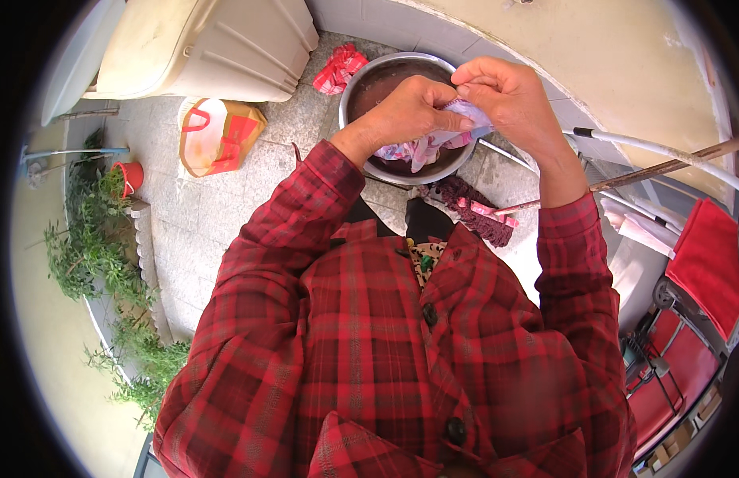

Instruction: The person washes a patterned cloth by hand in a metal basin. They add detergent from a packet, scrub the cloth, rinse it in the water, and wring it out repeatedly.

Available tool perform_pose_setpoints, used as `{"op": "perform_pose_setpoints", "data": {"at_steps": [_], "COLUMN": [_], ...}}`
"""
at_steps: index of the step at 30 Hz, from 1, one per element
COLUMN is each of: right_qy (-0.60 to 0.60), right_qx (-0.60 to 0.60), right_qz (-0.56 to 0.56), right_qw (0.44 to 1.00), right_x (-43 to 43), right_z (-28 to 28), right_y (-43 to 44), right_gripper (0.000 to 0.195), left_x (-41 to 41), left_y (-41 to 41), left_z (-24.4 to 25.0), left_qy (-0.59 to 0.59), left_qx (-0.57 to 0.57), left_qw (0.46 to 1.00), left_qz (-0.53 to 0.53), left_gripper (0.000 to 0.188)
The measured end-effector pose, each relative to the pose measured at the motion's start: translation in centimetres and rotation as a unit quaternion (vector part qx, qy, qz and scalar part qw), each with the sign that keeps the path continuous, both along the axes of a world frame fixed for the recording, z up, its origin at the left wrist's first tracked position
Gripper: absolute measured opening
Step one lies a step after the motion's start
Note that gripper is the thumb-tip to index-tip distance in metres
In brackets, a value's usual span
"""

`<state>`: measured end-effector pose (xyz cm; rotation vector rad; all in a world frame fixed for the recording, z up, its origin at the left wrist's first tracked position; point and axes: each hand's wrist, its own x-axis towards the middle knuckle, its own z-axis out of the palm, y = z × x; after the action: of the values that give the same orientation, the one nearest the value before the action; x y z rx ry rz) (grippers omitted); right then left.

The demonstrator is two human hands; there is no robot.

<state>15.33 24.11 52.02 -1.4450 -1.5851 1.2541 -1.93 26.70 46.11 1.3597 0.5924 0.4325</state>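
A round metal basin (369, 77) holding dark, murky water stands on the paved floor before me. Above its right side, my left hand (417, 110) and my right hand (495, 95) pinch a pale cloth with pink and purple patterns (426, 146) between thumbs and fingers. The hands are close together, and the cloth hangs down over the basin; whether its lower end touches the water is hard to tell. A red and white checked cloth (341, 69) lies on the floor at the basin's left.
A mop with a dark shaggy head (477, 209) lies close below the basin. Left are a paper bag (226, 140), a large beige plastic container (244, 48), a red bucket (130, 178) and plants (94, 251). Poles and a red cloth (707, 263) are at the right.
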Motion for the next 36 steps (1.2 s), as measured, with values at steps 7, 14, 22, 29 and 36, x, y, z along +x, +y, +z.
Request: {"op": "perform_pose_setpoints", "data": {"at_steps": [7,14,22,29,36], "right_qy": [0.026,-0.088,-0.066,0.138,-0.155], "right_qx": [-0.136,-0.151,-0.189,-0.166,-0.030], "right_qz": [0.090,0.067,0.013,-0.092,-0.107], "right_qw": [0.986,0.982,0.980,0.972,0.982], "right_x": [1.1,0.6,3.7,8.2,9.2], "right_z": [-3.1,-10.8,-15.0,-11.3,-9.0], "right_y": [-0.2,-1.4,-3.8,-3.2,-2.6], "right_gripper": [0.015,0.023,0.015,0.018,0.013], "left_x": [-2.7,-5.6,-11.7,-16.0,-17.6], "left_y": [1.8,3.5,6.3,8.2,8.2], "left_z": [1.6,5.5,6.5,3.3,1.1], "left_qy": [-0.049,-0.142,-0.210,-0.159,-0.127], "left_qx": [-0.055,-0.096,-0.049,-0.085,-0.092], "left_qw": [0.981,0.946,0.853,0.801,0.805], "left_qz": [0.181,0.276,0.475,0.571,0.572], "left_gripper": [0.013,0.012,0.018,0.021,0.022]}}
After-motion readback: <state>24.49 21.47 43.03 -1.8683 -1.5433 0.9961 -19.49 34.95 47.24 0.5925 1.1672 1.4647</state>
